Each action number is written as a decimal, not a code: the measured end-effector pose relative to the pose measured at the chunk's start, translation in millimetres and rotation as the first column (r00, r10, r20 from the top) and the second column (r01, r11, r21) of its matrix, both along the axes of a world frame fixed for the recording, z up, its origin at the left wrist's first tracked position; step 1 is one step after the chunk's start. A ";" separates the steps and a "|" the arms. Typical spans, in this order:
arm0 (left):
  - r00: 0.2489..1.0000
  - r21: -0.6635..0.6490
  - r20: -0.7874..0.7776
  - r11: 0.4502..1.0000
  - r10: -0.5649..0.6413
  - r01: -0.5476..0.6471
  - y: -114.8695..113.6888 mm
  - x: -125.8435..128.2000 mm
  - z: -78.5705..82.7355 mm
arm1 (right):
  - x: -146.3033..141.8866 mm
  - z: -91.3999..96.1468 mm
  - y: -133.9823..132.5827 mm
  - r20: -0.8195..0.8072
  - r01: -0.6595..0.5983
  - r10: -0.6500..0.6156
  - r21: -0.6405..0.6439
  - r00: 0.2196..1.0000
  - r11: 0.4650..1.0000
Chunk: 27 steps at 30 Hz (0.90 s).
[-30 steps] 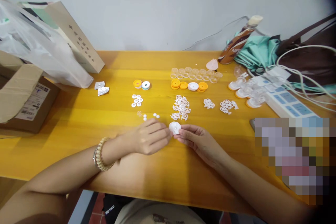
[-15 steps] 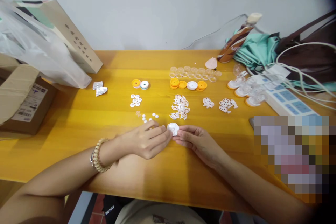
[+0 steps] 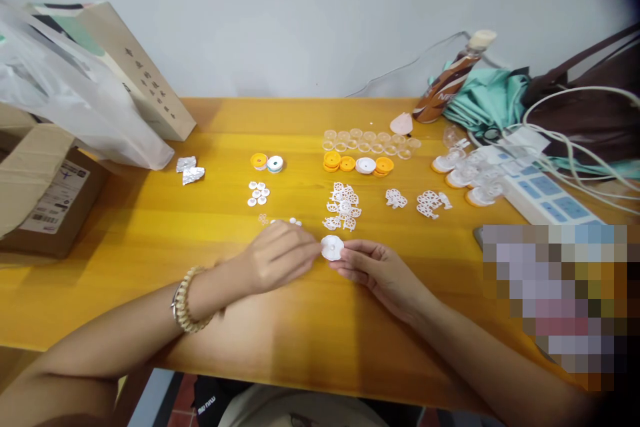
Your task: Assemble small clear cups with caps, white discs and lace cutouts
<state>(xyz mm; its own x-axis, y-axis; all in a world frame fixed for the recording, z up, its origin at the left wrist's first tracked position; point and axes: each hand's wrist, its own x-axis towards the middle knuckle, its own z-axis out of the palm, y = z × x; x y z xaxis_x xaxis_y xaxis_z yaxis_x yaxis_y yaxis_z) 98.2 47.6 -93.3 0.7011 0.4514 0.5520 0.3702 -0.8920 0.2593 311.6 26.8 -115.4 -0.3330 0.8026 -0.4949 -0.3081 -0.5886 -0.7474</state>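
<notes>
A white disc with a scalloped edge and a small raised centre is held above the table, its face turned up. My right hand pinches its right edge between thumb and fingers. From the other side, my left hand has its fingers closed together, fingertips at the disc's left edge; its thumb is mostly hidden. Just beyond the left hand lie small white round pieces, partly covered by it. White openwork wheel-like parts are heaped behind the disc.
White caps, yellow and white spools and clear cups lie farther back. Foil pieces and a cardboard box are at left. Toward the right are clear-domed pieces, a power strip and a bottle.
My left hand has drawn slightly left, uncovering more of the disc's face and its centre. The right hand has kept its hold in nearly the same place.
</notes>
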 end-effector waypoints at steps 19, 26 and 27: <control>0.924 -0.859 0.294 0.491 0.244 0.143 -4.6 24.3 -17.8 | -2.4 2.0 -1.9 -0.025 -0.005 0.004 -0.034 1.000 0.999; 0.936 -0.817 0.237 0.575 0.262 0.046 10.9 11.2 -8.0 | -0.7 3.5 -0.2 -0.033 0.015 -0.017 -0.041 0.999 0.999; 0.937 -0.767 0.202 0.641 0.284 -0.029 16.7 8.1 -5.2 | -0.8 4.3 -0.2 -0.032 0.021 -0.022 -0.043 0.999 0.999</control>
